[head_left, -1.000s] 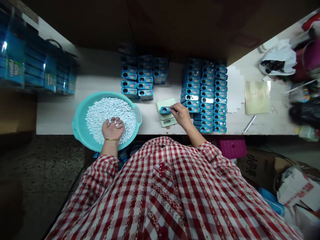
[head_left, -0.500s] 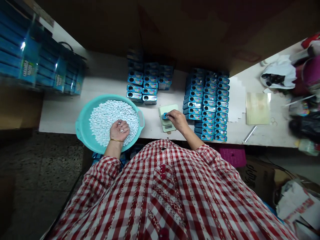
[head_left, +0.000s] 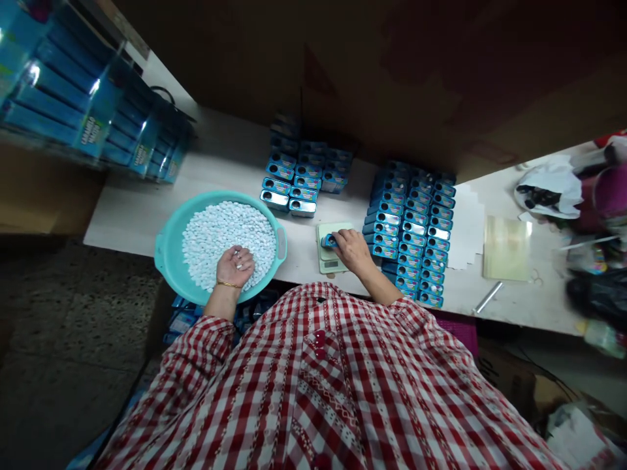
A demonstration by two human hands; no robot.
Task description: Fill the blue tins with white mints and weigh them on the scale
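Nearest the camera, the sleeves of a red and white checked shirt (head_left: 313, 391) are reaching out towards a pale, smooth worktable (head_left: 127, 209). The left hand (head_left: 235, 266) is lying palm up in a round teal plastic basin (head_left: 166, 258), its fingers curling loosely around a few of the white tablets (head_left: 220, 225), small rounded pieces that are filling the basin in a pebbly heap. A thin gold bangle is circling that wrist.

Just to the right, the right hand (head_left: 350, 247) is gripping a small blue tin (head_left: 327, 241) between thumb and fingertips, pressing it down on a flat, pale green pocket scale (head_left: 329, 264). The tin is a glossy oblong; its long axis is running left to right across the scale, and only its left end, pointing towards the basin, is showing past the fingers.

Beyond the right hand, matching blue tins are standing in tight stacked rows (head_left: 416, 222), their shiny lids catching the light. A smaller group of tins (head_left: 298, 183) is sitting behind the basin. Further right, white paper sheets (head_left: 465, 222), a pale glossy card (head_left: 507, 238) and a thin metal tube (head_left: 487, 297) are lying flat. At the far left, clear plastic display packs (head_left: 98, 124) are holding more blue tins.
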